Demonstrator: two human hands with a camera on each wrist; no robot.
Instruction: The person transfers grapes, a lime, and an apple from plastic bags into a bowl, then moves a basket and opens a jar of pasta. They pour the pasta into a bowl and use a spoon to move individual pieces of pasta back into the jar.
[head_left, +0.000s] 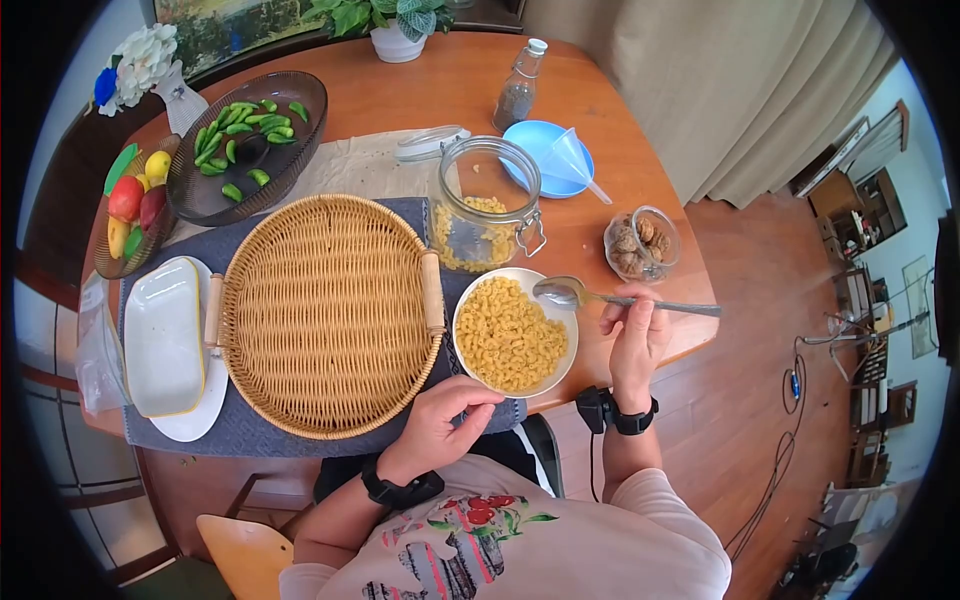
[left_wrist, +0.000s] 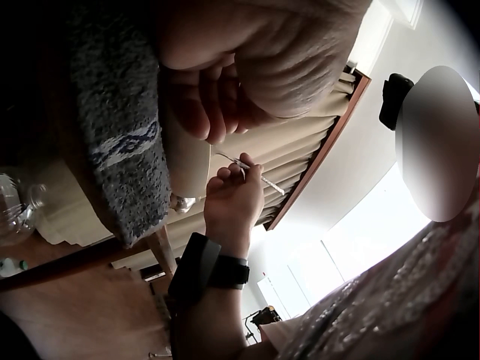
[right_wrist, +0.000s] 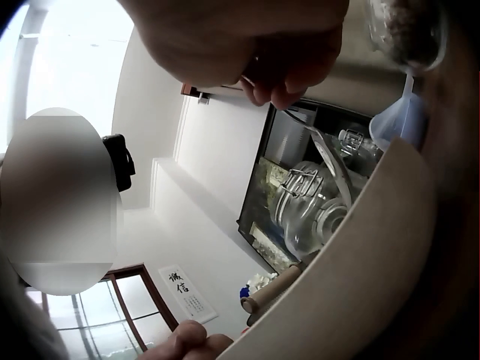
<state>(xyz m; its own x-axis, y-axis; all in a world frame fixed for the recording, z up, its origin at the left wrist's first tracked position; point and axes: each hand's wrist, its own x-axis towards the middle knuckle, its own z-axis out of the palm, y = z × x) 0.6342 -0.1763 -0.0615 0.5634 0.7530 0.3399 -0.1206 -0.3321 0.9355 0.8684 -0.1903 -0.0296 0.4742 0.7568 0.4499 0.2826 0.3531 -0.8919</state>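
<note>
My right hand (head_left: pixel 638 345) grips a metal spoon (head_left: pixel 562 292) by its long handle. The spoon's bowl hangs over the right edge of a white bowl (head_left: pixel 568 365) filled with elbow macaroni (head_left: pixel 508 335). In the right wrist view the spoon (right_wrist: pixel 330 161) slants down behind the bowl's rim (right_wrist: pixel 330 277). My left hand (head_left: pixel 445 425) is at the near left side of the bowl, fingertips right at its rim, thumb apart from the forefinger. Behind the bowl stands an uncapped clip-top glass jar (head_left: pixel 480 225), with more macaroni inside.
A round wicker tray (head_left: pixel 325 310) sits left of the bowl on a dark blue cloth. White dishes (head_left: pixel 165 340) lie further left. Behind are a blue plate (head_left: pixel 520 135) with a funnel (head_left: pixel 570 158) and a glass bottle (head_left: pixel 517 95). A jar of walnuts (head_left: pixel 640 245) stands near the right table edge.
</note>
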